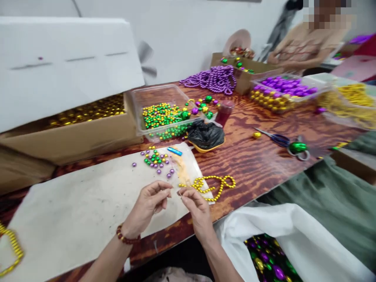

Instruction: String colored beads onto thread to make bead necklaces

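Over the white cloth (88,196), my left hand (154,197) is closed in a pinch, a beaded bracelet (127,235) at its wrist. My right hand (195,201) pinches close beside it, the two sets of fingertips a small gap apart. A thin, pale bit shows at the right fingertips, too small to name; whatever the left fingers hold is hidden. Just behind my right hand lies a gold bead string (219,190), partly on the cloth. Loose purple, green and gold beads (157,158) are scattered beyond my hands, near a small blue cylinder (175,151).
Behind the cloth stand a clear bead tray (136,113), a black bag (205,135) in a yellow dish and a red cup (225,111). Scissors (279,139) lie to the right. A cardboard box (88,135) is left; a white sack (235,231) of beads is front right. Another person (311,47) sits beyond.
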Demonstrator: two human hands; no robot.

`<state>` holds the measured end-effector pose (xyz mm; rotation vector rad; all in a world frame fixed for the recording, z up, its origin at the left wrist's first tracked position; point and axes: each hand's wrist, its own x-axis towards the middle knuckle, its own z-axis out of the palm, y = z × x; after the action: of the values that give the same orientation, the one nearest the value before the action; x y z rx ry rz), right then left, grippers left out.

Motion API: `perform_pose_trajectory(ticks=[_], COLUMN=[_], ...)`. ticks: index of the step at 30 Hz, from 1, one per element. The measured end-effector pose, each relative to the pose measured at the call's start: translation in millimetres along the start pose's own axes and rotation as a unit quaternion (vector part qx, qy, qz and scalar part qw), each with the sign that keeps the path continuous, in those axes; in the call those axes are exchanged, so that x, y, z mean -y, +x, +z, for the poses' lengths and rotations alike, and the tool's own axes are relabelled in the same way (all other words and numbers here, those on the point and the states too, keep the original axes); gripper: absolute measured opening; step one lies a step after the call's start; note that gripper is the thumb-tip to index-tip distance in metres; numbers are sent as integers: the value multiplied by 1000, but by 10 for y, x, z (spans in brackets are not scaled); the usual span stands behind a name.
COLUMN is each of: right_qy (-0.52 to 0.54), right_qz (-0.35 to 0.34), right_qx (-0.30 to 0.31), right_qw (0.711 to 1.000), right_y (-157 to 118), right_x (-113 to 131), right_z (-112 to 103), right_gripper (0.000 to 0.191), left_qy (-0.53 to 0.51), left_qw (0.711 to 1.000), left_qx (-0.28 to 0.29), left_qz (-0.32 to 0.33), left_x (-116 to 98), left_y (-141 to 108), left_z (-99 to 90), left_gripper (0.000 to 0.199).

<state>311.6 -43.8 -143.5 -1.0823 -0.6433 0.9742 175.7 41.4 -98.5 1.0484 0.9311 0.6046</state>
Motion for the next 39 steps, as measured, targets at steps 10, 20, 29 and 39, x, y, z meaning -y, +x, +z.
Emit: perform_pose_trajectory(ticks=[10, 20, 29, 39], right_qy=[-55, -119, -130, -115], right_qz=[6, -16, -11, -2], right_qx=[57, 107, 98, 95], right_qw=[997, 987, 987, 989], right_y=[-71, -131, -163, -140], right_x=[35, 85, 58, 70], right_z=[457, 567, 584, 620], right_gripper=[13, 13, 12, 13], left_qy=[-120, -121, -101, -59], left_qw=[990, 989, 985, 983], left_qx=[-78, -86, -120, -131], left_qz=[-8, 20, 70, 115], left_x=[148, 252, 294, 338], left_y=[-403, -481, -503, -492], left_z=[-193, -231, -202, -221], left_gripper=[34, 28, 21, 14])
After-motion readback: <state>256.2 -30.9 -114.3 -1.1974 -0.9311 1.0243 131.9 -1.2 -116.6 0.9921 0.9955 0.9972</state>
